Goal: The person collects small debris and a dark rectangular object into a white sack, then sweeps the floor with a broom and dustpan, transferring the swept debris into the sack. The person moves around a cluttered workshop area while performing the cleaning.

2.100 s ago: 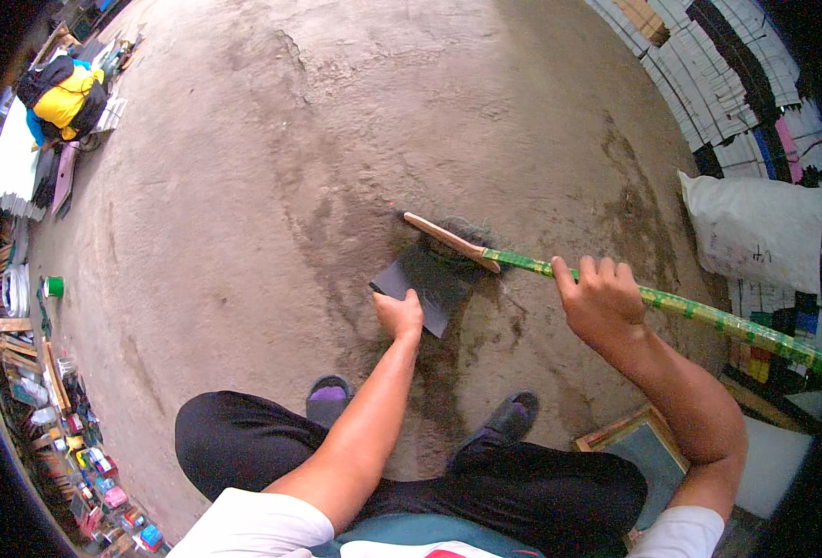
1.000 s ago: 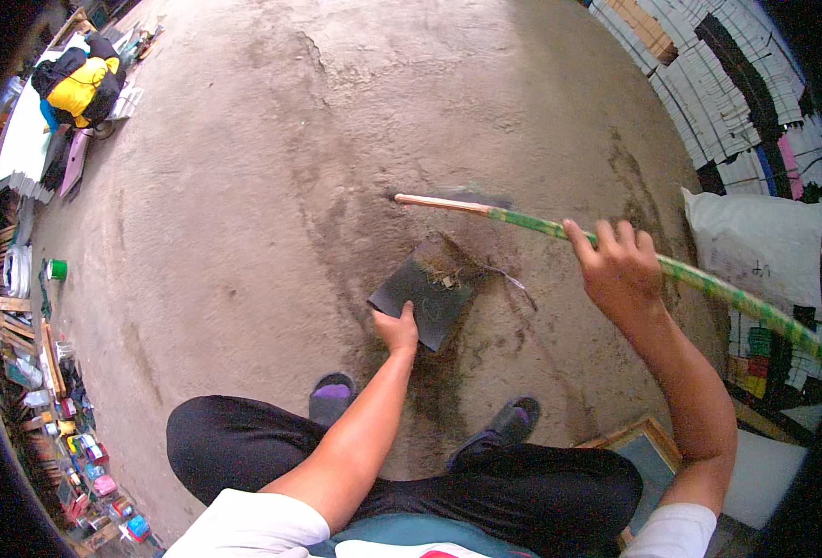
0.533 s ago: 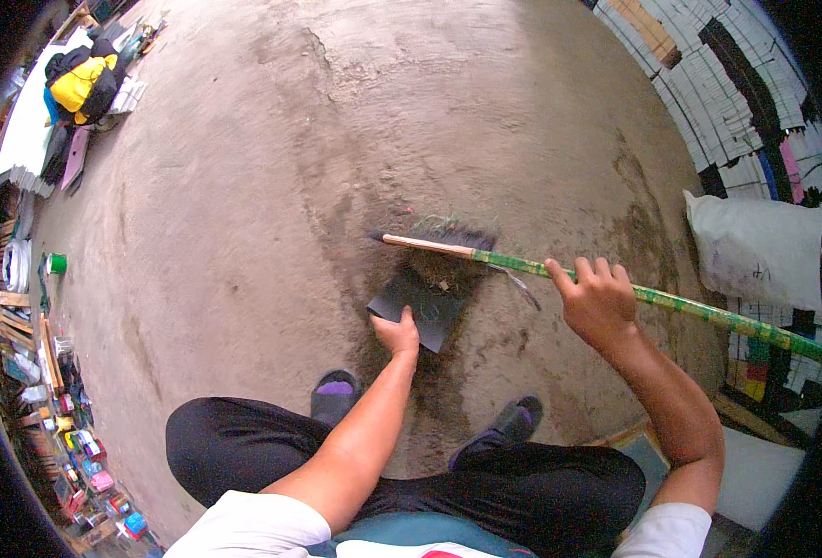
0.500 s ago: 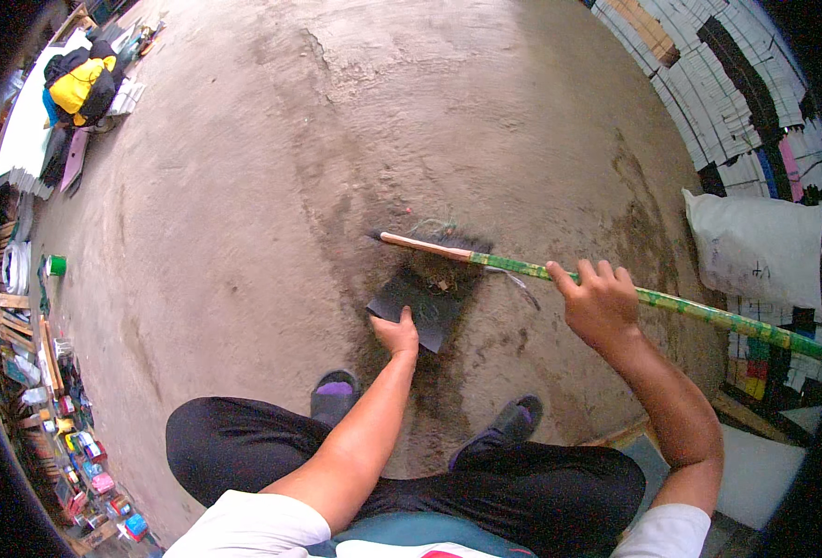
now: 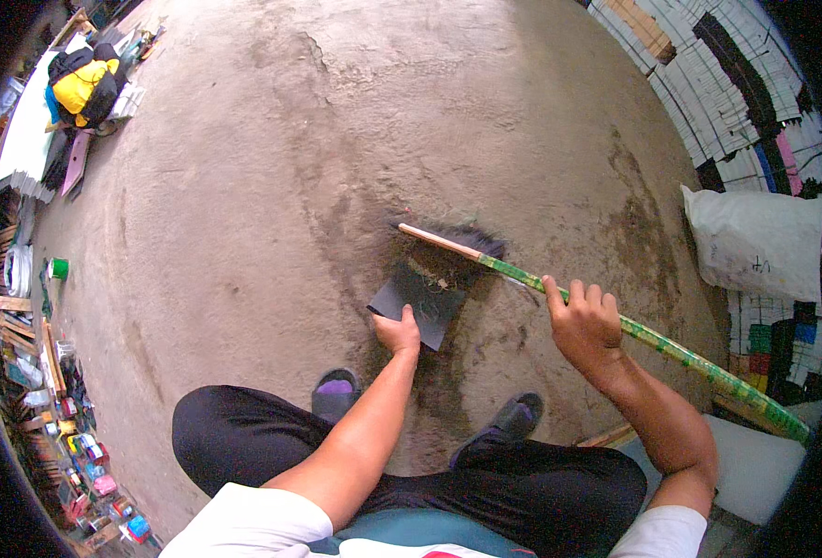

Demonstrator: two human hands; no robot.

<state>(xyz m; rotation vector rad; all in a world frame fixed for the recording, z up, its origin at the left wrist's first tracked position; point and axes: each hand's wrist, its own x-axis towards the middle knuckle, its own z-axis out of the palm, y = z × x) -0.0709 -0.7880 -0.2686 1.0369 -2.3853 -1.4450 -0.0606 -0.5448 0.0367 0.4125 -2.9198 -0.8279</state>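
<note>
Pinched at its near left edge, a dark grey flat sheet [image 5: 434, 318] lies low against the concrete floor, held by my left hand [image 5: 398, 333] with the thumb on top. My right hand [image 5: 586, 327] is wrapped around the green-patterned handle of a broom [image 5: 676, 351]. The broom slants from the right side down to the sheet's far edge. Its dark bristles [image 5: 479, 244] are blurred and touch the floor there. Wispy debris [image 5: 432, 276] lies at the sheet's far edge, partly on it; how much sits under the bristles is hidden.
My sandalled feet [image 5: 338, 391] stand either side of the sheet. A stuffed white sack [image 5: 755, 244] and stacked bundles [image 5: 722, 93] line the right. Along the left are a green spool [image 5: 58, 268], assorted small items [image 5: 86, 451] and a yellow-and-black cloth pile [image 5: 78, 88].
The broom's head end has shifted slightly right and away from me, while its handle's outer end has swung down toward me. My left hand and the sheet stay nearly in place.
</note>
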